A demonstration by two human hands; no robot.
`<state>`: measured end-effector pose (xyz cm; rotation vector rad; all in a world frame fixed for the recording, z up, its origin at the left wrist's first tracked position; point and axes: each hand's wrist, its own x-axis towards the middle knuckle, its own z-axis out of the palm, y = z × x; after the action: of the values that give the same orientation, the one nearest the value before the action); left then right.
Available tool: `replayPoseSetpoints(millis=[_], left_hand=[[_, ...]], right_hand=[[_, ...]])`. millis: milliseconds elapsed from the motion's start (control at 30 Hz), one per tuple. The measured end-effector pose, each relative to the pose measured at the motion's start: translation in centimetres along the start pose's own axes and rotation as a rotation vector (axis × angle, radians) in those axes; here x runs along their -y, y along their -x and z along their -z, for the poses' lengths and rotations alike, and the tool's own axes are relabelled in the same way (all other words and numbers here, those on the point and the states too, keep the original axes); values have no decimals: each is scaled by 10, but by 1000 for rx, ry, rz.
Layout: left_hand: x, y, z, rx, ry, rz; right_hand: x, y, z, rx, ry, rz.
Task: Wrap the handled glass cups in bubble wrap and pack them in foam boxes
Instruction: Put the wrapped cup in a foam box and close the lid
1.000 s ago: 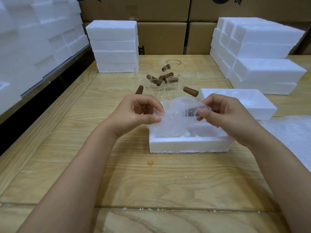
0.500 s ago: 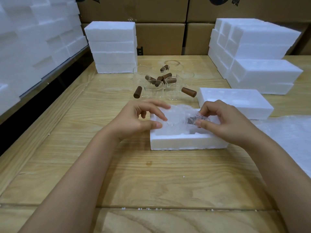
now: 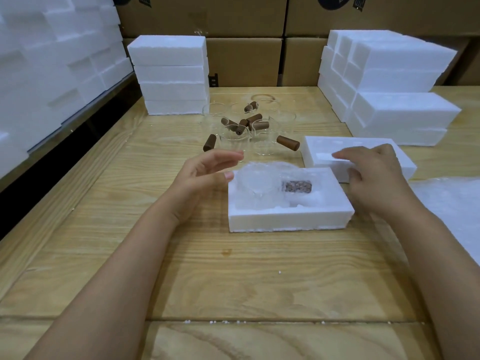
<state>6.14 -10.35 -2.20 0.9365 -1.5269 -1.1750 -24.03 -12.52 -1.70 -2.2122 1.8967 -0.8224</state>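
1. The wrapped glass cup [image 3: 259, 188] lies in the open foam box [image 3: 288, 220] near the middle of the table [image 3: 207, 268]. Its round body fills the left pocket, and its brown handle [image 3: 297, 187] shows dimly through the cloudy, pimpled bubble wrap in the narrower slot to the right.
2. The foam box is a flat white rectangular block with a grainy surface and slightly ragged lower edges.
3. The left hand [image 3: 205, 175] hovers just left of the box, fingers straight and loosely spread, gripping nothing. Its thumb tip is just beside the box's far left corner; whether they touch cannot be told.
4. The right hand [image 3: 376, 178] is over a second flat foam piece [image 3: 319, 149] to the far right of the box, fingers relaxed and a little blurred, holding nothing. Contact cannot be told.
5. Farther back stands a cluster of unwrapped glass cups [image 3: 235, 141], clear short cylinders with stubby brown wood-like handles pointing various ways.
6. A sheet of bubble wrap [image 3: 454, 203] lies flat at the right edge.
7. Stacked foam boxes [image 3: 171, 74] rise far left, with a larger foam stack [image 3: 389, 81] far right and cardboard cartons [image 3: 244, 61] behind.
8. The table is pale wood with a bold wavy grain, dotted with white foam crumbs [image 3: 279, 272].
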Motion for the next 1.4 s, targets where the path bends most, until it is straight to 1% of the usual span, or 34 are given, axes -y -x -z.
replayPoseSetpoints(millis=[33, 100, 233, 300, 367, 433, 467, 533, 600, 667, 733, 833, 967, 1100, 1167, 1233, 1267, 1400], left_hand=[[2, -1, 0, -21, 4, 13], [5, -1, -1, -54, 40, 41], [6, -2, -1, -104, 100, 70], [6, -3, -1, -119, 127, 77], [6, -3, -1, -133, 152, 79], [8, -4, 0, -153, 158, 60], [8, -4, 0, -169, 155, 45], [8, -6, -1, -218, 153, 20], [8, -9, -3, -279, 185, 15], [6, -13, -4, -318, 253, 41], [4, -14, -5, -324, 310, 63], [1, -14, -6, -285, 323, 70], [-2, -13, -8, -275, 295, -14], [-11, -13, -3, -276, 368, -39], [-15, -13, 0, -261, 364, -46], [-18, -11, 0, -208, 325, -40], [-19, -10, 0, -178, 306, -30], [-23, -6, -2, -56, 224, -2]], right_hand=[[-4, -1, -1, 28, 85, 14], [-6, -2, -4, -2, 162, 48], [1, -1, 1, -177, 52, 56], [8, 1, 5, -296, -67, 82], [17, 3, 11, -395, -243, 111], [27, 5, 15, -440, -481, 163], [31, 4, 16, -445, -644, 189], [38, 5, 17, -409, -977, 194], [43, 6, 15, -312, -1219, 156], [48, 8, 12, -162, -1381, 126], [53, 10, 9, -41, -1466, 109], [58, 11, 4, 15, -1502, 72], [61, 13, 2, 55, -1463, 123], [51, 9, 11, 89, -1452, 125], [44, 6, 20, 102, -1524, 72], [39, 5, 29, 98, -1563, 9], [37, 5, 32, 97, -1532, -5], [39, 4, 33, 93, -1267, -9]])
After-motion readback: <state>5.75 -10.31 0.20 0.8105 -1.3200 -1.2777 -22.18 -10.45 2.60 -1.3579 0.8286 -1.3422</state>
